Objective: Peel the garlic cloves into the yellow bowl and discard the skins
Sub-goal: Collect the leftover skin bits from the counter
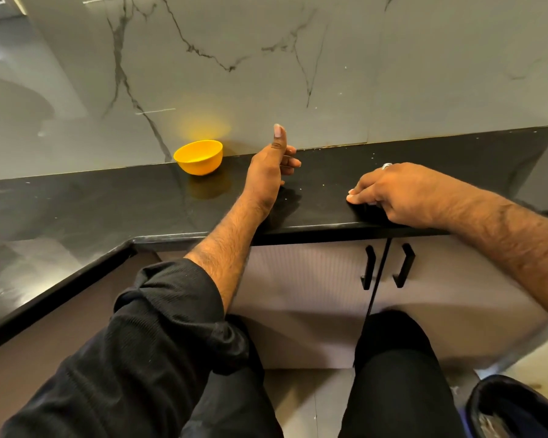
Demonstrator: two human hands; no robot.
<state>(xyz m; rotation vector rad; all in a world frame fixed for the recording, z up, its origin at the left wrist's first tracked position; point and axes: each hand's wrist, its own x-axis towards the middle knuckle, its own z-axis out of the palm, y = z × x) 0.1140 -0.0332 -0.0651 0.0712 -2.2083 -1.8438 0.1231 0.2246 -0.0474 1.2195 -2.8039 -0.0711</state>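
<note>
Bowl sits at the far edge of the black bench, right up against the marbled wall, and from this angle nothing shows inside it. No garlic is showing on the bench.

Left hand stands on its edge just right of the bowl, apart from it: thumb straight up, fingers curled in, gripping nothing. Its black sleeve is rolled up at the elbow.

Right hand rests palm down near the front edge of the bench, well apart from the bowl. Fingers are bent with the tips on the surface; whether anything lies under them I cannot tell. There is a ring on one finger.

Under the bench, two pale cupboard doors with black handles. Dark trouser legs stand in front of them. Down at the near right corner, a dark bin on the floor, its contents too unclear to name.
</note>
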